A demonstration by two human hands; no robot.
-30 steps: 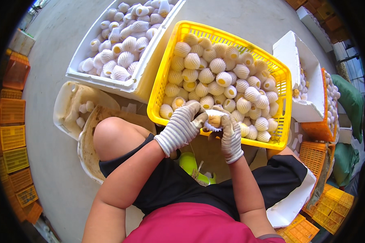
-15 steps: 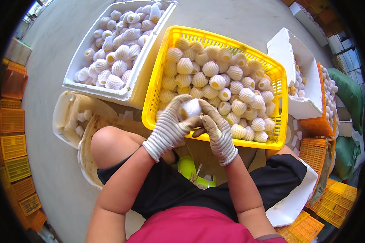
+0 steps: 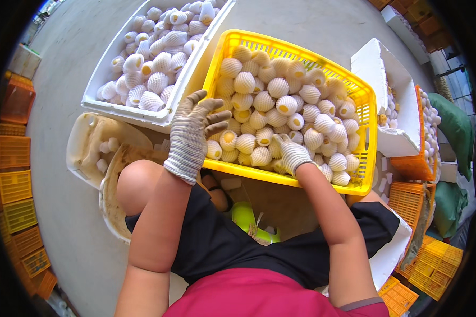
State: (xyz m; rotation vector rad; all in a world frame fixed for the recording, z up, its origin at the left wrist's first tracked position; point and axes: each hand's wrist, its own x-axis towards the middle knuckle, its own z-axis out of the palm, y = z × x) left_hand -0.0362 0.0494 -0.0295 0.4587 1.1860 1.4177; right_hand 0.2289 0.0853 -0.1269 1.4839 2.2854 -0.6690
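A: Left hand (image 3: 191, 134)?
B: Gloved, fingers spread, holding nothing, over yellow crate (image 3: 366, 100)'s near-left corner.
A: Right hand (image 3: 291, 153)?
B: Resting on net-wrapped fruit (image 3: 277, 87) by the crate's near edge; grip unclear.

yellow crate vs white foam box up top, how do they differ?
The yellow crate is plastic with slotted lattice walls; the white foam box has solid, thick walls. The crate sits right in front of the person, with the right hand inside it and the left hand open over its near-left edge; the box lies further left, with no hand in it. Both hold fruit in white foam net sleeves.
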